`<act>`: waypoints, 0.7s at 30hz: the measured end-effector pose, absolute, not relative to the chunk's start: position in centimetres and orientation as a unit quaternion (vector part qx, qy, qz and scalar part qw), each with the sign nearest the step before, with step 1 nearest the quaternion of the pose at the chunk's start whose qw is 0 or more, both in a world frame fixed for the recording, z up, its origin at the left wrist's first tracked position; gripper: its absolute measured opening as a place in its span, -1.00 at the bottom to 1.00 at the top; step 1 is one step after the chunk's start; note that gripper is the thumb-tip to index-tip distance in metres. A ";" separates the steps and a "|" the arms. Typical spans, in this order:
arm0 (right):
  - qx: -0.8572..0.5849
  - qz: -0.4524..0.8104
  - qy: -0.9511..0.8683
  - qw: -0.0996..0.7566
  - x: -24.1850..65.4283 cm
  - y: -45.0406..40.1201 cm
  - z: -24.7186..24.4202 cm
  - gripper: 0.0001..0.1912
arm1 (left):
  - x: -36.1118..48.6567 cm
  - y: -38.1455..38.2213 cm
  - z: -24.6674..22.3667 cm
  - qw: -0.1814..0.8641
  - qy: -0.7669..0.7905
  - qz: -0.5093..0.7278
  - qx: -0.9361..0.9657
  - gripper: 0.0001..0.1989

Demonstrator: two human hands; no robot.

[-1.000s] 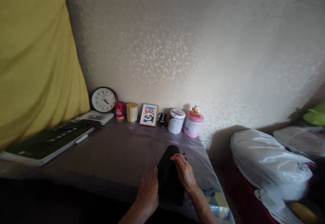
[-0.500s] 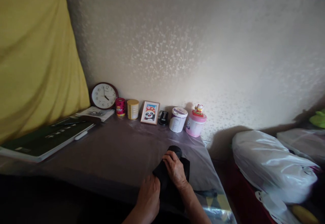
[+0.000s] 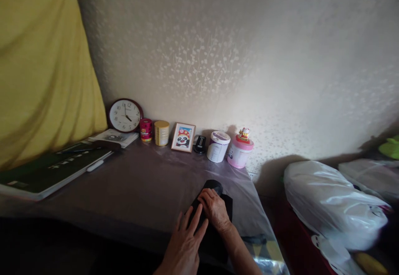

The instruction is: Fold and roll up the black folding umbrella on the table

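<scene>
A black cloth item (image 3: 213,186) lies bunched on the near right part of the table; its exact kind I cannot make out. My right hand (image 3: 215,209) rests on its upper part, fingers curled in and gripping the dark fabric. Just left of it is my left hand (image 3: 187,239), its fingers spread apart over the left edge of the black cloth. Both hands hide much of the item, and its lower part sinks into shadow.
Along the wall stand a clock (image 3: 125,116), a pink tin (image 3: 145,130), a yellow-lidded can (image 3: 161,133), a framed panda picture (image 3: 183,137), a white tub (image 3: 218,147) and a pink-lidded tub (image 3: 240,153). A green book (image 3: 59,167) lies left; a white plastic bag (image 3: 330,204) sits right.
My left hand has let go of the cloth's left edge and spread its fingers. The right hand keeps its place on the black cloth. The view has shifted slightly.
</scene>
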State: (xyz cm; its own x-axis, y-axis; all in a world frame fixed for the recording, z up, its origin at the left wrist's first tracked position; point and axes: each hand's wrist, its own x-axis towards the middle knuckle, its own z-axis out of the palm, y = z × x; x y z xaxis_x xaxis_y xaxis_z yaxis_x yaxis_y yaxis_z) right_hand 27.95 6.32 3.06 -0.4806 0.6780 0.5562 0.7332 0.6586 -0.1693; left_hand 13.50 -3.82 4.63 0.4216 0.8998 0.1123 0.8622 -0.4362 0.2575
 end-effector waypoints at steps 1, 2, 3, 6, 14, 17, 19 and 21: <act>-0.409 -0.047 -0.862 0.295 27.9 6.4 3.1 -0.81 | 13.6 -3.7 4.7 0.086 0.526 0.106 0.839 -0.14; -0.408 -0.047 -0.864 0.290 27.9 6.5 3.3 -0.81 | 13.6 -3.5 4.6 0.090 0.530 0.097 0.837 -0.13; -0.406 -0.044 -0.866 0.289 28.0 6.5 3.4 -0.80 | 13.5 -3.4 4.3 0.092 0.535 0.091 0.835 -0.12; -0.373 -0.016 -0.875 0.309 28.1 6.0 3.8 -0.77 | 13.5 -3.1 2.9 0.093 0.544 0.094 0.828 -0.09; -0.352 0.001 -0.868 0.349 29.4 3.2 2.5 -0.74 | 14.3 -2.7 -0.1 0.062 0.564 0.067 0.821 -0.09; -0.380 -0.034 -0.864 0.329 30.5 5.1 1.5 -0.69 | 14.3 -2.7 -0.2 0.054 0.569 0.074 0.817 -0.11; -0.395 -0.047 -0.858 0.324 31.4 7.2 1.1 -0.66 | 14.1 -2.8 -0.2 0.059 0.576 0.079 0.811 -0.13; -0.409 -0.048 -0.853 0.320 32.1 9.4 1.2 -0.65 | 13.9 -2.9 0.1 0.065 0.581 0.083 0.807 -0.16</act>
State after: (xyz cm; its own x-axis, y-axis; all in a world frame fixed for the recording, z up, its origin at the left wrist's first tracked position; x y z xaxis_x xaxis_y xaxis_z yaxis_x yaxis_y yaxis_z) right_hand 32.14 9.39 1.16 -0.4612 0.6677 0.5844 0.7285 0.6609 -0.1801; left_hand 13.94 -2.92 0.08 0.3118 0.9484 0.0583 0.9267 -0.3170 0.2017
